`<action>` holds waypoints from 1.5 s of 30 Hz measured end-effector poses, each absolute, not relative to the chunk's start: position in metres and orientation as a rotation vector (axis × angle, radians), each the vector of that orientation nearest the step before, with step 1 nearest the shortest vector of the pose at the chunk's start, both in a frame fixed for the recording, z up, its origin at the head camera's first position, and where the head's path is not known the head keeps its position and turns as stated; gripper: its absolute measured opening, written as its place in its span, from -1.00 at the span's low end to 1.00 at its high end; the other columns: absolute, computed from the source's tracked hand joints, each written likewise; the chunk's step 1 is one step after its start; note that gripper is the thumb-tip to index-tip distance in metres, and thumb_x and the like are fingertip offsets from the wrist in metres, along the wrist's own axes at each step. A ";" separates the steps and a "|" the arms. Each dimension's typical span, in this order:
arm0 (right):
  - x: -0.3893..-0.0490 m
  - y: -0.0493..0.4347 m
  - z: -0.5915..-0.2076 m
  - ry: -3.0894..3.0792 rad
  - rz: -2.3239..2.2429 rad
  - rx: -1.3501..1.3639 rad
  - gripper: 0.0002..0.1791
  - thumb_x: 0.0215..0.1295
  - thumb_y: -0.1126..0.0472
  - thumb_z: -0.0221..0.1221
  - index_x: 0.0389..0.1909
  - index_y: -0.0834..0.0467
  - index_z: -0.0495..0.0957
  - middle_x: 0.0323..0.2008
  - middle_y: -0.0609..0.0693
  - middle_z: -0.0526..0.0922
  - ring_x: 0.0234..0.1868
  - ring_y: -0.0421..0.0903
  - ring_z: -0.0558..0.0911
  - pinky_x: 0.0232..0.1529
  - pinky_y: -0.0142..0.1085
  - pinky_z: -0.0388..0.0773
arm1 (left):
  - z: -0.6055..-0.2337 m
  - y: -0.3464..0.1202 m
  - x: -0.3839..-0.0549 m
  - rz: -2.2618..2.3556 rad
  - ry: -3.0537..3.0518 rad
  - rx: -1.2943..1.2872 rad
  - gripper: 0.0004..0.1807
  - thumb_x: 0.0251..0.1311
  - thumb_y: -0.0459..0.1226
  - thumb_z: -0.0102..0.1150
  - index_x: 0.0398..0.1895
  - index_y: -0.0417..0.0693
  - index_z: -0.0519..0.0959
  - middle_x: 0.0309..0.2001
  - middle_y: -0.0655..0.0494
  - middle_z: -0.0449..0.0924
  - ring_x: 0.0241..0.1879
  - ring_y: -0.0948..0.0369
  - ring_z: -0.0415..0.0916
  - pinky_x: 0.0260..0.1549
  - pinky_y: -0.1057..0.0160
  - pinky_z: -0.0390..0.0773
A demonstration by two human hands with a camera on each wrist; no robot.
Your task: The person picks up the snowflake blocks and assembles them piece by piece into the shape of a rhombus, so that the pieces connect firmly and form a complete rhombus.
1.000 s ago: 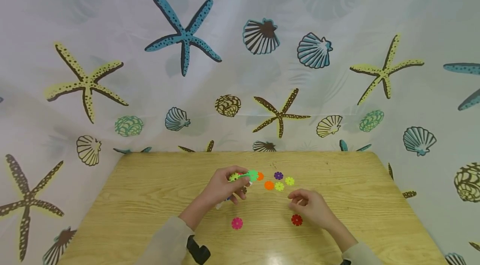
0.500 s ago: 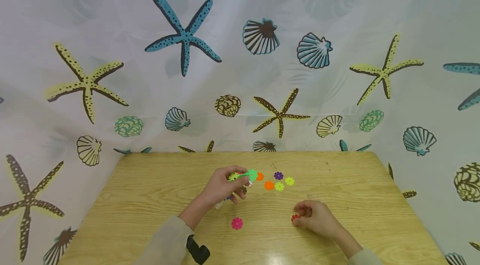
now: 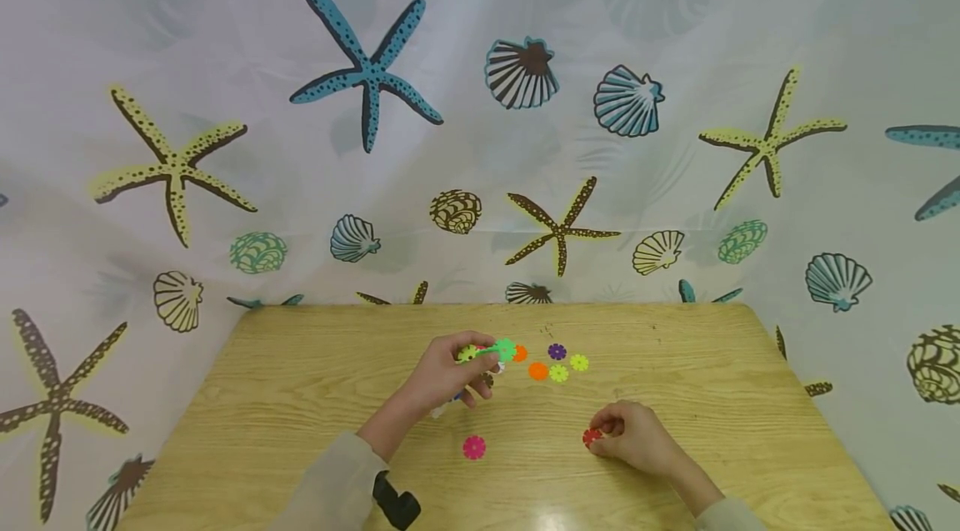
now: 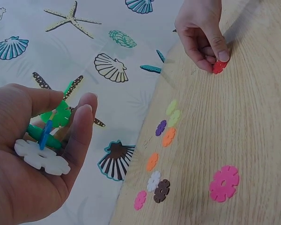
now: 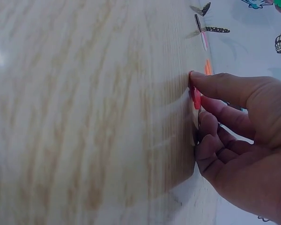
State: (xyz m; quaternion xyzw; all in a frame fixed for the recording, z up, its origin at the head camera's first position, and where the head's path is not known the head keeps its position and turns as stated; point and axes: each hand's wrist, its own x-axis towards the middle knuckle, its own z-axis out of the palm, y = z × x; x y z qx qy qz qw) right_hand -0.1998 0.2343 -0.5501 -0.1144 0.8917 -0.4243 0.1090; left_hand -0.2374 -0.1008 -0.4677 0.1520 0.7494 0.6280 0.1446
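Note:
My left hand [image 3: 446, 368] is raised over the table and grips several joined notched plastic discs. Green disc [image 4: 61, 114], blue disc [image 4: 46, 133] and white disc [image 4: 41, 157] show among its fingers in the left wrist view. On the right, my right hand [image 3: 637, 435] pinches a red notched disc [image 3: 591, 438] between thumb and finger at the tabletop. In the right wrist view the red disc [image 5: 195, 93] is seen edge-on, tilted up from the wood. A pink disc [image 3: 474, 448] lies flat on the table between the hands.
Farther back on the wooden table [image 3: 712, 364] lie an orange disc [image 3: 538, 371], a purple disc [image 3: 557, 352] and yellow-green discs [image 3: 558, 373]. White [image 4: 154, 180] and brown [image 4: 162, 190] discs lie near the left hand. A printed curtain [image 3: 450, 139] stands behind the table.
My right hand has come down toward the near side of the table and taken the red disc between thumb and finger. The left hand stays in place with its joined discs.

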 end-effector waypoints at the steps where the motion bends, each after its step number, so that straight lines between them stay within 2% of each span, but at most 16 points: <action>1: -0.200 0.234 -0.550 2.623 -1.241 -0.335 -0.71 0.13 0.26 0.55 -0.15 0.22 0.73 -0.26 0.01 0.65 -0.29 -0.16 0.48 -0.29 -0.43 0.45 | -0.468 -0.101 -0.237 1.810 2.161 0.440 -0.56 0.52 -0.27 0.21 0.36 -0.29 0.52 -0.13 -0.10 0.77 -0.47 0.23 0.74 -0.52 0.27 0.73; 11: -0.198 0.231 -0.550 2.645 -1.211 -0.374 -0.72 0.14 0.28 0.54 -0.17 0.23 0.70 -0.25 0.03 0.61 -0.24 -0.11 0.48 -0.27 -0.43 0.45 | -0.469 -0.103 -0.236 1.801 2.179 0.460 -0.55 0.52 -0.25 0.22 0.36 -0.29 0.51 -0.14 -0.10 0.78 -0.41 0.05 0.78 -0.52 0.25 0.74; 17: -0.199 0.230 -0.549 2.637 -1.175 -0.402 -0.72 0.14 0.27 0.53 -0.20 0.24 0.67 -0.25 0.04 0.60 -0.26 -0.11 0.47 -0.28 -0.43 0.44 | -0.469 -0.104 -0.235 1.792 2.194 0.467 -0.54 0.52 -0.25 0.22 0.37 -0.28 0.51 -0.12 -0.12 0.78 -0.40 0.01 0.78 -0.51 0.22 0.75; 24: -0.199 0.229 -0.551 2.604 -1.234 -0.452 -0.72 0.20 0.35 0.47 -0.17 0.21 0.56 -0.31 -0.01 0.64 -0.31 -0.16 0.53 -0.34 -0.45 0.49 | -0.470 -0.104 -0.235 1.790 2.193 0.453 -0.53 0.52 -0.23 0.22 0.38 -0.27 0.51 -0.12 -0.13 0.78 -0.43 0.10 0.77 -0.49 0.16 0.77; 30: -0.202 0.228 -0.548 2.643 -1.302 -0.458 -0.86 0.36 0.39 0.34 -0.13 0.19 0.62 -0.24 -0.01 0.70 -0.23 -0.19 0.63 -0.22 -0.45 0.64 | -0.468 -0.104 -0.234 1.794 2.190 0.433 -0.52 0.52 -0.23 0.22 0.38 -0.27 0.51 -0.12 -0.14 0.79 -0.46 0.21 0.75 -0.51 0.22 0.75; 34: -0.207 0.223 -0.536 2.676 -1.357 -0.448 -0.87 0.40 0.40 0.30 -0.11 0.18 0.65 -0.23 -0.01 0.72 -0.23 -0.20 0.66 -0.19 -0.43 0.67 | -0.468 -0.104 -0.235 1.791 2.190 0.435 -0.52 0.52 -0.24 0.22 0.39 -0.28 0.50 -0.11 -0.14 0.78 -0.46 0.21 0.75 -0.49 0.15 0.77; 42: -0.215 0.207 -0.509 2.674 -1.535 -0.513 -0.86 0.43 0.37 0.30 -0.05 0.21 0.64 -0.25 0.07 0.74 -0.29 0.06 0.76 -0.29 -0.35 0.72 | -0.470 -0.105 -0.235 1.788 2.189 0.440 -0.52 0.52 -0.21 0.22 0.38 -0.26 0.51 -0.12 -0.11 0.79 -0.46 0.23 0.74 -0.50 0.15 0.77; 45: -0.217 0.200 -0.501 2.696 -1.544 -0.510 -0.86 0.43 0.34 0.31 -0.05 0.15 0.65 -0.25 0.03 0.75 -0.31 -0.07 0.75 -0.28 -0.38 0.71 | -0.471 -0.105 -0.235 1.788 2.186 0.439 -0.53 0.52 -0.21 0.22 0.37 -0.25 0.52 -0.14 -0.10 0.79 -0.47 0.25 0.74 -0.51 0.21 0.75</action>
